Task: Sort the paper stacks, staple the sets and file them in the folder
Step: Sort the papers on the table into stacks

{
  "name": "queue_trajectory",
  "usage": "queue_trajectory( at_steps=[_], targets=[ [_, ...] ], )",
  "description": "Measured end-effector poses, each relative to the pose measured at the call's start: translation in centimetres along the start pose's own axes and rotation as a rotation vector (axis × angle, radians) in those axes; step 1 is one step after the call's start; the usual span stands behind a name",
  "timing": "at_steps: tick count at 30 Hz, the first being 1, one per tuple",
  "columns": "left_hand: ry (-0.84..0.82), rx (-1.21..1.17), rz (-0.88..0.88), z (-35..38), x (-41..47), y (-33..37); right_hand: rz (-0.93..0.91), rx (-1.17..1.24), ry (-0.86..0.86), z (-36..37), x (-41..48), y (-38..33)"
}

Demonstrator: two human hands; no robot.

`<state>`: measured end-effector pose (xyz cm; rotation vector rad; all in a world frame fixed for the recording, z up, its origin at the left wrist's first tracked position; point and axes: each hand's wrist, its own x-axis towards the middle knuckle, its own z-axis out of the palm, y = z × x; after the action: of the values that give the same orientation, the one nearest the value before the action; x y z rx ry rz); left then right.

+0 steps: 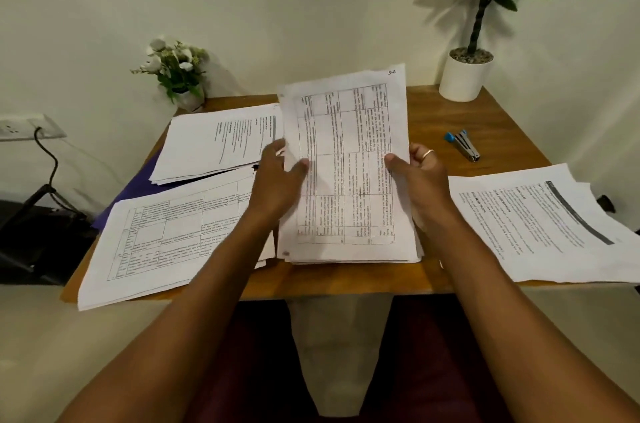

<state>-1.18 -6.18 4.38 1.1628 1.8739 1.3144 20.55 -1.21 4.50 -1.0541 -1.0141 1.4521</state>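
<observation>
Head view: sorting stage, judged from the stapler lying untouched. Left hand (280, 176) and right hand (419, 173) grip the centre stack (346, 131) by its opposite long edges, thumbs curled onto the printed face. The stack's lower edge appears to rest on the table (433, 117) near the 6 o'clock rim, and its long axis runs 12 to 6. Key relation: the stapler (464, 146) lies flat at 2 o'clock of the stack, apart from every sheet, blue end toward 10; the right hand is plainly the nearer. The purple folder (138, 188) sits opposite, at 9 o'clock, under the far left pile (214, 142). A near left pile (166, 239) and a right pile (540, 225) flank the stack.
</observation>
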Motion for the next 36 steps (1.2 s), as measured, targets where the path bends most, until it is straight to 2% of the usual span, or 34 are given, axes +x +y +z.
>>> queue_trajectory(
  at_steps=[4, 8, 13, 16, 20, 29, 36],
  targets=[
    [0.026, -0.053, 0.014, -3.3, 0.8, 1.9, 0.009, 0.103, -0.145, 1.0, 0.0, 0.1],
    [-0.186, 0.321, 0.098, -9.7, 3.0, 1.5, 0.026, -0.042, -0.228, 2.3, -0.6, 1.8],
    [-0.363, 0.781, 0.034, -16.2, 6.2, -2.3, -0.08, -0.554, -0.009, 2.2, -1.4, 3.2],
    [-0.37, 0.91, 0.06, -17.8, 7.6, -4.3, -0.207, -0.867, 0.167, 1.5, -0.5, 5.2],
    [-0.374, 1.004, 0.042, -17.9, 8.8, -6.6, -0.165, -1.194, 0.248, 0.8, 0.9, 7.1],
    [-0.2, 1.063, 0.229, -15.7, 7.9, -9.3, -0.181, -1.158, 0.299, 0.7, 1.5, 7.3],
    [-0.018, 1.055, 0.238, -14.7, 6.6, -9.2, -0.19, -1.065, 0.356, 0.5, 2.3, 7.0]
  ],
)
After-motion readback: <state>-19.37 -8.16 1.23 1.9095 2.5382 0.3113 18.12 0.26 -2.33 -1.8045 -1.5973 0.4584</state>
